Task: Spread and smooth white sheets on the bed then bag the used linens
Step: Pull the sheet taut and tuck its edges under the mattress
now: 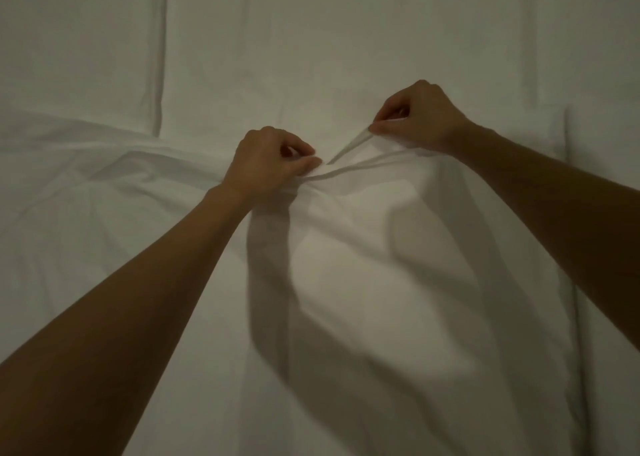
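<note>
Head view looks down on two bare forearms reaching out over a white sheet [363, 265] that covers nearly all of the scene. The left hand [266, 161] has its fingers curled and pinches a gathered fold of the cloth between thumb and fingertips. The right hand [419, 119], a little farther and to the right, pinches the sheet's edge the same way, a narrow strip of fabric stretched taut from its fingertips toward the left hand. The two grips are near each other but apart, and the held edge runs between them, slanting from near-left to far-right. From that edge the loose cloth falls toward the near side in a broad, soft drape with long creases. I judge the next pull should go far and outward, the hands parting along the edge to flatten the bunching at the left.

The fabric is thin, matte, smooth cotton-like weave, rumpled at left. Beyond the hands lies flatter white bedding [311, 39] with a straight raised seam [159, 57] running near to far.
</note>
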Demonstrator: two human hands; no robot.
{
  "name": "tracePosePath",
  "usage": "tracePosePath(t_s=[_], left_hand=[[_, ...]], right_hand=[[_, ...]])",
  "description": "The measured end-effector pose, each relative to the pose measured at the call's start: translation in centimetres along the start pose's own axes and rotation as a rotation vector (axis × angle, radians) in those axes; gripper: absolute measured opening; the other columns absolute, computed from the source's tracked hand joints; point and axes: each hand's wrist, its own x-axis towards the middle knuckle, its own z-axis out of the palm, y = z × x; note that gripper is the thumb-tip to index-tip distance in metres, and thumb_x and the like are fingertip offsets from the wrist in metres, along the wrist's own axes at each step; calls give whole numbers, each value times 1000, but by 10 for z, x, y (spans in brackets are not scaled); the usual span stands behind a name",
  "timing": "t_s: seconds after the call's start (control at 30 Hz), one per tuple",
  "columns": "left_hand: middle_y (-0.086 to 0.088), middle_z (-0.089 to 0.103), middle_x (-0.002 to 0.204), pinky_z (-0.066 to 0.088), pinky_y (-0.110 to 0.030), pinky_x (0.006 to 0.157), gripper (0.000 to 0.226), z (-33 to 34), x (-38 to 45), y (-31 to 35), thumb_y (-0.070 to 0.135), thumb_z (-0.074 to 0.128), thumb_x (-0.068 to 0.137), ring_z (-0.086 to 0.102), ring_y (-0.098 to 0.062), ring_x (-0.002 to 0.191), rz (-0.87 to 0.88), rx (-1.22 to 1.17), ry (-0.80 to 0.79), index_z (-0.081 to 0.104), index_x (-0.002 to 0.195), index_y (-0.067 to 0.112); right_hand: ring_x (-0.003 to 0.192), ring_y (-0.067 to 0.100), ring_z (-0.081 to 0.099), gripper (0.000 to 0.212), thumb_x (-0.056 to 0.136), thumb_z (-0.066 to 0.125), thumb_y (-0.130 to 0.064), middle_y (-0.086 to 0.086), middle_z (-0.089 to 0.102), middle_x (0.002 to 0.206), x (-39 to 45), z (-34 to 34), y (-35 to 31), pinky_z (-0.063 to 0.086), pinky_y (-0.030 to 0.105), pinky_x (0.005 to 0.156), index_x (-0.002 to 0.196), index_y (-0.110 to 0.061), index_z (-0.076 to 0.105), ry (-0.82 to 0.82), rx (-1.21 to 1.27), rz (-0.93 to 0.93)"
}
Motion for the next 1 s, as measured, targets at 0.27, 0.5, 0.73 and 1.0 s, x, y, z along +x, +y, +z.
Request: tracePosePath(t_s=[0.27, 0.5, 0.73, 1.0], left_hand=[[16, 68, 79, 42, -2, 60, 21, -5, 20, -10, 38, 78, 78, 60, 13, 69, -73, -232, -30, 76, 93, 24], [6, 69, 79, 39, 0, 59, 13, -20, 51, -14, 29, 72, 85, 59, 3, 70, -22, -72, -52, 76, 91, 17], [-7, 73, 90, 42, -12, 66, 8, -58, 66, -43, 24, 78, 79, 58, -7, 75, -78, 0, -355, 72, 84, 21], [14, 67, 73, 45, -9, 67, 11, -64, 71, -57, 23, 77, 81, 57, 8, 61, -31, -159, -154, 73, 91, 27]], right_hand=[[40, -3, 50, 9, 89, 68, -21, -7, 60, 61, 29, 5, -18, 35, 7, 43, 91, -13, 71, -108, 131, 42], [41, 1, 49, 15, 88, 69, -28, -5, 60, 66, 42, 8, -25, 37, 8, 42, 91, -14, 73, -223, 78, 89], [48, -3, 51, 20, 81, 72, -42, -17, 55, 44, 49, 32, -28, 35, 29, 77, 70, -27, 68, -202, 88, 101], [90, 10, 61, 20, 81, 68, -48, -15, 68, 78, 63, 61, -69, 29, 44, 101, 81, -29, 73, -134, 92, 55]])
